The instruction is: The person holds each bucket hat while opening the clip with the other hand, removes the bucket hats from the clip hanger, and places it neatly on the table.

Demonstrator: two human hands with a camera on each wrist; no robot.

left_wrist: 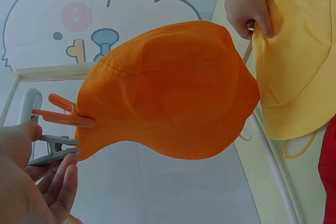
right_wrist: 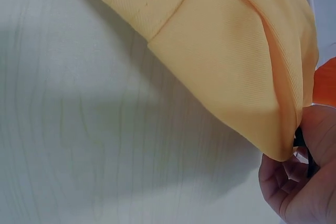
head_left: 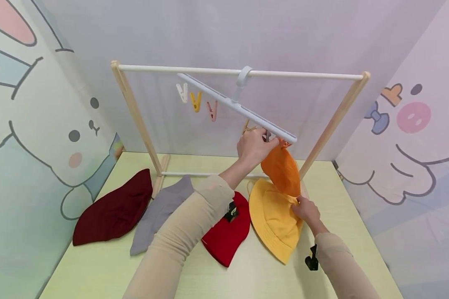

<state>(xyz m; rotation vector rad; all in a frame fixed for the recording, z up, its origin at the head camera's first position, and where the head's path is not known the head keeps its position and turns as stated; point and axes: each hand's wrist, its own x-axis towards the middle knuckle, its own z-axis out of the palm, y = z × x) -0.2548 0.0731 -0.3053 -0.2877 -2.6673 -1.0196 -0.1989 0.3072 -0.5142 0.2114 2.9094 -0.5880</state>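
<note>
My left hand point(head_left: 255, 146) is up at the low end of the white hanger point(head_left: 236, 105), pinching a grey clothespin point(left_wrist: 55, 149) between thumb and fingers. The tip of that clothespin is right at the edge of an orange bucket hat point(left_wrist: 168, 93). An orange clothespin point(left_wrist: 71, 114) grips the same hat, which hangs below the hanger. Lower down on the right, my right hand point(head_left: 307, 211) pinches the edge of a yellow bucket hat point(head_left: 273, 220). In the right wrist view, the yellow brim slants across a pale tabletop, and some black piece point(right_wrist: 300, 139) shows by the fingers.
White point(head_left: 182, 92), yellow point(head_left: 196, 102) and pink point(head_left: 211, 111) clothespins hang from the hanger's raised end, on a white rail point(head_left: 179, 69) with wooden legs. Maroon point(head_left: 114, 211), grey point(head_left: 159, 211) and red point(head_left: 228, 241) hats lie on the table point(head_left: 277, 282). A black tag point(head_left: 312, 259) is near my right sleeve.
</note>
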